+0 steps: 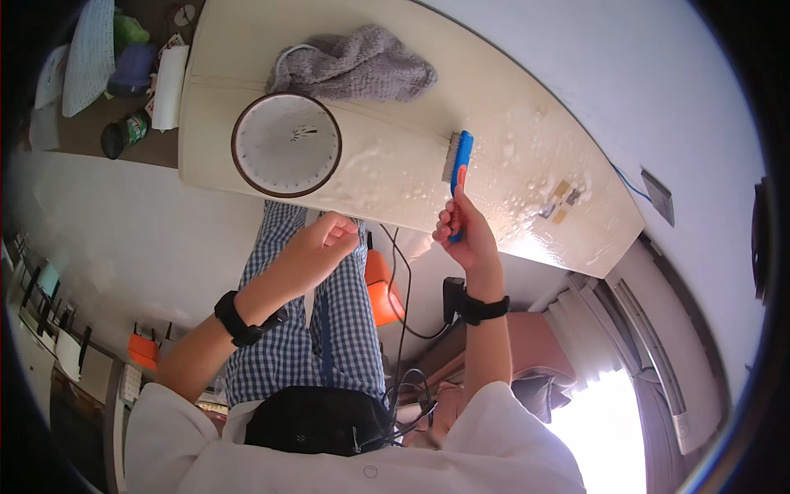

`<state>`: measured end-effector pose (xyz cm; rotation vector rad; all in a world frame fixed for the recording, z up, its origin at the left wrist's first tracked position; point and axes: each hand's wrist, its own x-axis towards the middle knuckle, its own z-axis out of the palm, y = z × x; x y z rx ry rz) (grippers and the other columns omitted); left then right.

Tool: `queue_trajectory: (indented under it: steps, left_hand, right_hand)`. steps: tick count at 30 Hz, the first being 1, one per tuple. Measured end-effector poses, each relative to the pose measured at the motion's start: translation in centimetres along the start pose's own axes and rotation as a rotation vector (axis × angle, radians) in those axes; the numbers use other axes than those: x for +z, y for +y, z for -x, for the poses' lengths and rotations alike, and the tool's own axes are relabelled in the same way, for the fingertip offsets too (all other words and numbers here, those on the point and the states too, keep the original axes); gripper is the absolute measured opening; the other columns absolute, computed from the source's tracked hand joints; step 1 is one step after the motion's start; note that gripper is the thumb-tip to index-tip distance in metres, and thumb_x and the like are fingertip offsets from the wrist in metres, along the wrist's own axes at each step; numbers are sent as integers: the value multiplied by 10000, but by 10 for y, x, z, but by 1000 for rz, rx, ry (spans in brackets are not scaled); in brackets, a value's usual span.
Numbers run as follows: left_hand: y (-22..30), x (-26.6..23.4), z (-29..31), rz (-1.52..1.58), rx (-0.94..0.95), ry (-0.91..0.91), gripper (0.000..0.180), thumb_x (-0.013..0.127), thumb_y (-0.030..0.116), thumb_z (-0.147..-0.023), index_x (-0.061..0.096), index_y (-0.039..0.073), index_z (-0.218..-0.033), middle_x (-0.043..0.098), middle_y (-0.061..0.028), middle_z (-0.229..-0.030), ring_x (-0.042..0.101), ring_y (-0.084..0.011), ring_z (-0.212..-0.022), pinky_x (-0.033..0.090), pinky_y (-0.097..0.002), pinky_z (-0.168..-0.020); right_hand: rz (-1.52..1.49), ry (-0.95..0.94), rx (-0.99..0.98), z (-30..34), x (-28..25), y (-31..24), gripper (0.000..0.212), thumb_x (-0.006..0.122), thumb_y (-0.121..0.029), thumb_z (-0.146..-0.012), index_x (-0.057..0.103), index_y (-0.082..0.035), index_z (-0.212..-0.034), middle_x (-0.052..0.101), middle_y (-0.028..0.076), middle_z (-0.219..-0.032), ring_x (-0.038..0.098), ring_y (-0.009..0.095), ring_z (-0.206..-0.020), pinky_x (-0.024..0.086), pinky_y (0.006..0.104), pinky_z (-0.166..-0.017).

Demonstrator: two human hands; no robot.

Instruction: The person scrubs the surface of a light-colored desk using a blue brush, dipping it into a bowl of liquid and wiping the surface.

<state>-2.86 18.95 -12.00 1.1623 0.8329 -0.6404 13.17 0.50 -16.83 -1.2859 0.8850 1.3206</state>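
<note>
A blue scrub brush (463,152) with an orange patch and pale bristles is held by its handle in my right hand (467,226), fingers wrapped round it. Its bristles face left, over the wet, sudsy part of a cream tabletop (395,156). In front of the table's near edge, my left hand (327,237) is loosely curled, with nothing visible in it. Closest to that hand is a round white bowl (276,156) with a dark rim, standing on the table with what looks like liquid inside. Behind the bowl lies a crumpled grey towel (362,66).
Suds and droplets (527,181) cover the table's right part, around a small patterned patch (559,202). A dark shelf at the left holds a jar (125,134), a white roll (170,86) and other items. Black cables (399,329) hang between my arms, beside an orange object (381,288) below the table.
</note>
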Motion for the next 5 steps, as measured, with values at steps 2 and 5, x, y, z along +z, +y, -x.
queue_trajectory:
  steps: [2, 5]
  left_hand:
    - [-5, -2, 4, 33, 8, -2, 266, 452, 201, -800, 445, -11, -961, 515, -112, -901, 510, -162, -839, 387, -264, -761]
    - [-8, -7, 11, 119, 10, -18, 279, 469, 203, -795, 444, -11, -972, 506, -106, -931, 511, -172, -855, 388, -265, -768]
  right_hand:
    - [-216, -216, 80, 0, 3, 2, 340, 486, -391, -773, 480, -65, -676, 394, 28, -458, 384, 136, -378, 310, 249, -368]
    - [-178, -300, 116, -3, 5, 4, 327, 506, -385, -762, 465, -62, -726, 396, 36, -460, 392, 140, -389, 323, 250, -404]
